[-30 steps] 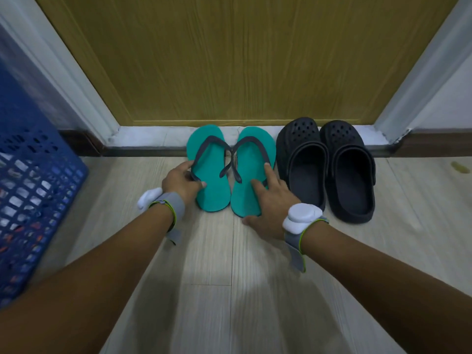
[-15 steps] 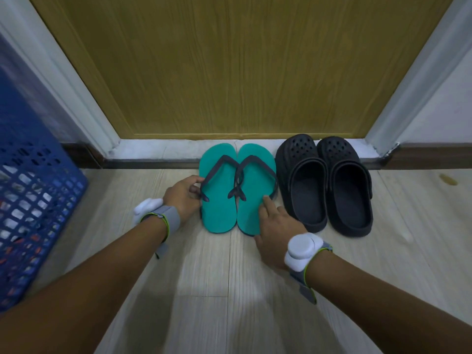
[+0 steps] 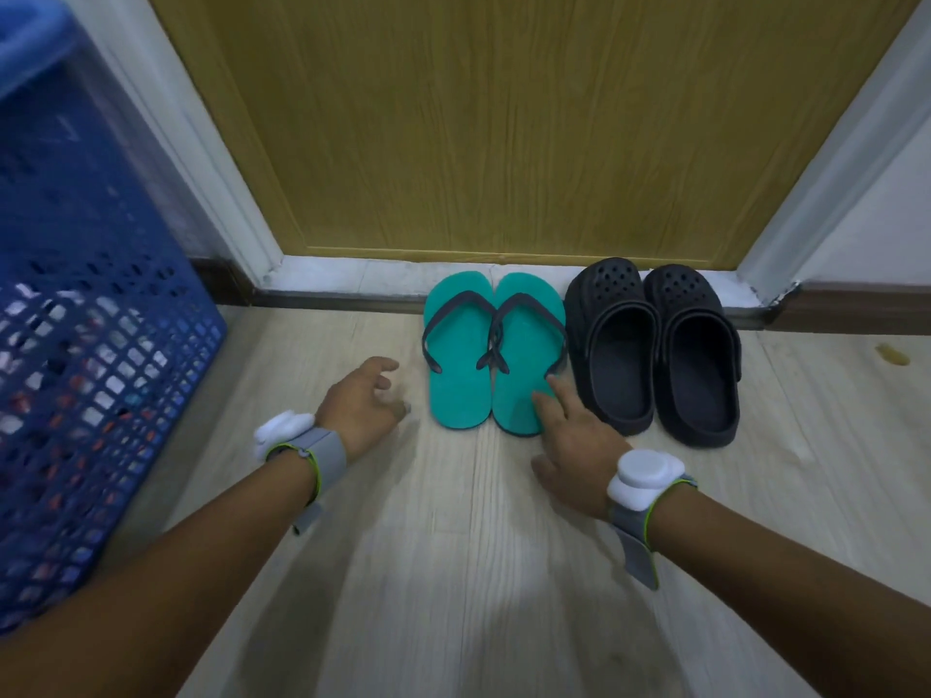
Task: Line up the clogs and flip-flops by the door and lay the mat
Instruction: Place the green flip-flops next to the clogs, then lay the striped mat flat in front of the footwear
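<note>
At about nine o'clock from the person stands a blue plastic crate (image 3: 95, 314), its side full of holes, with something inside that I cannot make out. Next comes the left hand (image 3: 360, 403), which hovers just above the floor with the fingers loosely spread and nothing in them. It is just beside the green flip-flops (image 3: 491, 355), not touching them, and they lie at about two o'clock from it.

The flip-flops are side by side, touching each other, with their long axis toward twelve o'clock and the toes at the white threshold (image 3: 352, 272) under the wooden door (image 3: 504, 118). The right hand (image 3: 574, 445) lies open and flat, the forefinger resting on the heel part of the right flip-flop; it grasps nothing. This hand is the nearer one to the shoes.

At one o'clock, the black clogs (image 3: 655, 350) stand parallel to the flip-flops, close beside them, toes also at the threshold. I judge that the row is nearly finished and only a small push could remain.

The floor (image 3: 453, 571) is pale wood-pattern plank, smooth, so the soles should slide easily. No mat is visible, so laying it is not yet done.
</note>
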Tool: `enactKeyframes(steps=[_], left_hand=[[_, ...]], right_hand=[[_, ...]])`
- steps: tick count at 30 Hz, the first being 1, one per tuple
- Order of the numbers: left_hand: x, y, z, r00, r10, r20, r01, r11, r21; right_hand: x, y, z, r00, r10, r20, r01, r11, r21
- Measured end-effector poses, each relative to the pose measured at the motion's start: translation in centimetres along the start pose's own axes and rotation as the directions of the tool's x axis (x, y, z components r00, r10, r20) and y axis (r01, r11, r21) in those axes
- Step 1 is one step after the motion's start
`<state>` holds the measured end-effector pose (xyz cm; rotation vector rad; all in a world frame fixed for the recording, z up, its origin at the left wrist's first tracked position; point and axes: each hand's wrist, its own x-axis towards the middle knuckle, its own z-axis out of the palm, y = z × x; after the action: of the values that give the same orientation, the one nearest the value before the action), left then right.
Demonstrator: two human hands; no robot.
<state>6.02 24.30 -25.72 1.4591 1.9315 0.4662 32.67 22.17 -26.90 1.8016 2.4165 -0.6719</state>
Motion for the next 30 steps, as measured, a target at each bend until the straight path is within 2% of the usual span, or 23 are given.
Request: enactKeyframes(steps=[3,6,10,13,14,16,18,19,20,21,22,23,24,26,27,28,30], left_hand=[[-4.5,-3.1,-3.1,0.999,0.029,0.031,-0.032,0.996,0.084],[-8.8,-5.0,-5.7,0.999,0.007,0.052,-0.011,0.996,0.087],[-15.5,-9.8,-8.8,0.996,-0.092,0.004,0.091,0.991,0.101],[-20.6,-14.1,-10.9,0.967,-0.199,-0.158,0.202,0.979,0.003],[-23.5,-16.6,-12.2,0.945,-0.238,-0.223,0.247,0.969,0.013],[-26.0,-19.4,-11.8,0.942,-0.195,-0.274,0.261,0.938,0.230],[-27.3,-21.4,-10.7,0.933,-0.225,-0.282,0.346,0.783,0.517],[-28.0,-22.4,-10.3,0.905,-0.288,-0.314,0.423,0.699,0.577],[-28.6,-23.1,-10.2,0.880,-0.337,-0.335,0.474,0.653,0.590],[-28.9,-23.5,-10.2,0.855,-0.408,-0.320,0.518,0.664,0.539],[-29.0,-23.8,-10.2,0.836,-0.470,-0.282,0.548,0.721,0.425],[-28.8,-24.2,-10.2,0.831,-0.508,-0.228,0.554,0.792,0.256],[-28.5,-24.0,-10.2,0.839,-0.516,-0.174,0.536,0.838,0.099],[-27.3,-22.8,-9.8,0.866,-0.485,-0.119,0.464,0.870,-0.168],[-26.9,-22.4,-9.4,0.880,-0.464,-0.104,0.416,0.856,-0.306],[-26.2,-21.2,-8.7,0.894,-0.441,-0.080,0.368,0.824,-0.431],[-25.1,-18.6,-7.7,0.906,-0.418,-0.063,0.301,0.743,-0.598]], right_hand=[[-1.2,-2.4,0.3,0.996,-0.078,0.034,0.079,0.997,-0.014],[-1.5,-5.7,1.1,0.982,-0.174,0.077,0.173,0.985,0.009],[-1.8,-13.2,4.3,0.906,-0.374,0.198,0.365,0.927,0.080],[-2.3,-19.6,7.4,0.820,-0.496,0.285,0.479,0.868,0.133],[-2.7,-23.3,8.9,0.764,-0.558,0.324,0.539,0.828,0.155],[-3.5,-26.3,10.4,0.694,-0.618,0.368,0.609,0.777,0.158],[-4.0,-28.4,11.8,0.610,-0.686,0.396,0.708,0.696,0.115],[-4.3,-29.6,12.3,0.556,-0.712,0.429,0.766,0.639,0.066],[-4.7,-30.7,13.0,0.502,-0.721,0.478,0.813,0.582,0.023],[-5.2,-31.5,13.6,0.467,-0.707,0.532,0.837,0.547,-0.008],[-5.6,-32.0,14.1,0.455,-0.688,0.565,0.840,0.543,-0.015],[-6.0,-32.1,14.4,0.471,-0.685,0.556,0.818,0.575,0.016],[-6.4,-31.9,14.2,0.523,-0.686,0.506,0.766,0.638,0.073],[-6.2,-29.9,13.8,0.691,-0.629,0.356,0.549,0.777,0.307],[-6.0,-29.5,13.4,0.760,-0.559,0.332,0.400,0.805,0.439],[-5.8,-28.4,12.7,0.806,-0.476,0.352,0.226,0.797,0.561],[-5.4,-27.2,11.4,0.817,-0.403,0.413,-0.034,0.680,0.732]])
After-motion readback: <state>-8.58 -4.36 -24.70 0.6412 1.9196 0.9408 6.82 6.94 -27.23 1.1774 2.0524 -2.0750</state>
